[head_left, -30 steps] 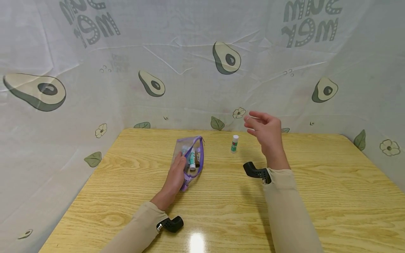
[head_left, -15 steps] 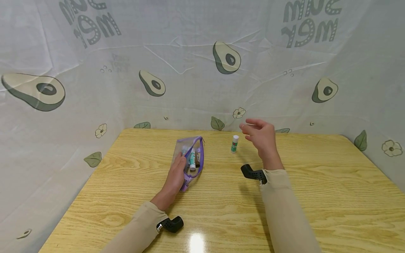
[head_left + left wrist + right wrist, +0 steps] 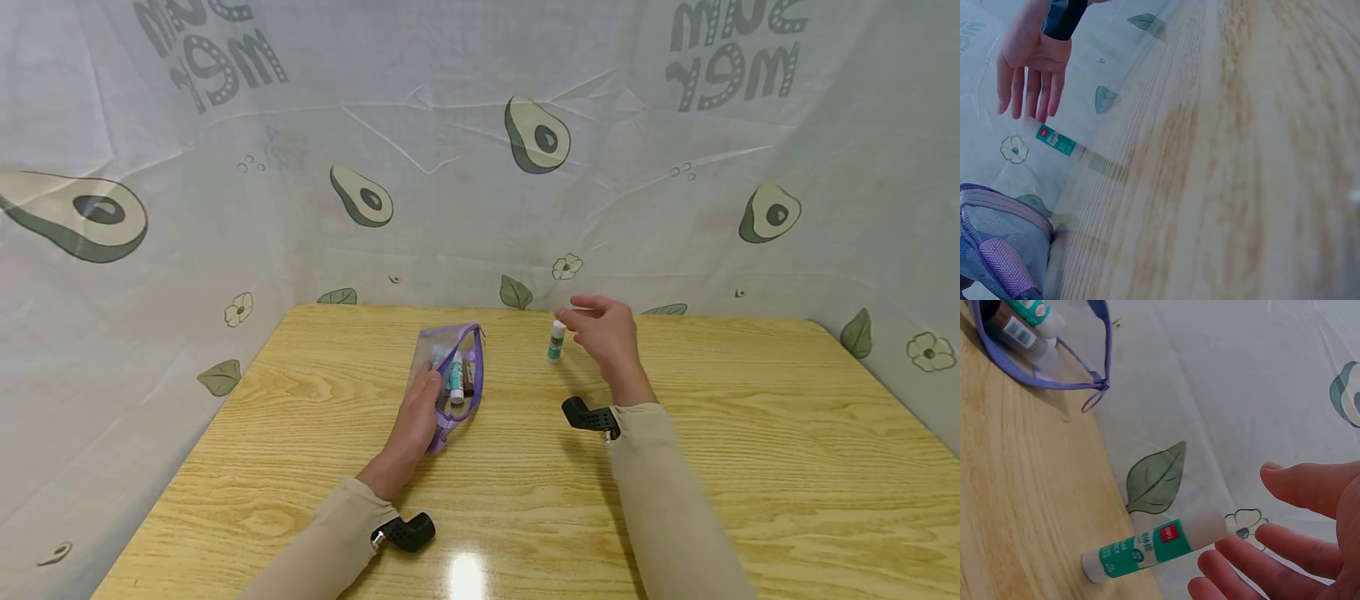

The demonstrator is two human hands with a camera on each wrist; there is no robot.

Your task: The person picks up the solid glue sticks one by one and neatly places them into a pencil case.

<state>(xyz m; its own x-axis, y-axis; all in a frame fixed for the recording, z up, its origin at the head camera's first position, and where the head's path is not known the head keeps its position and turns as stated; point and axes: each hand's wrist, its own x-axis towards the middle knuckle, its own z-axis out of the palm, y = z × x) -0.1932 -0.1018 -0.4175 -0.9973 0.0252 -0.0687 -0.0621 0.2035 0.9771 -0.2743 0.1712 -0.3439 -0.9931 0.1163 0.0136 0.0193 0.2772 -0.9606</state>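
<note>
A clear mesh pencil case [image 3: 480, 375] with purple trim lies unzipped on the table, its mouth facing right. A glue stick [image 3: 456, 379] and a brown item [image 3: 468, 377] show inside it. My left hand [image 3: 414, 412] rests along the case's near left side, fingers fairly straight. Another glue stick [image 3: 555, 343], green-labelled with a white cap, stands upright to the right of the case. My right hand [image 3: 606, 337] is beside its cap, thumb and fingers apart; in the right wrist view the fingertips [image 3: 1230, 547] come right up to the cap [image 3: 1205, 530].
The wooden table [image 3: 712, 467] ends at the back against a pale cloth [image 3: 450, 217] printed with avocados, leaves and flowers. Black wrist cameras [image 3: 405, 531] are worn at both sleeves. A light reflection shines near the table's front edge.
My right hand has moved left and down to the cap of the standing glue stick. The left hand and the pencil case have stayed in place.
</note>
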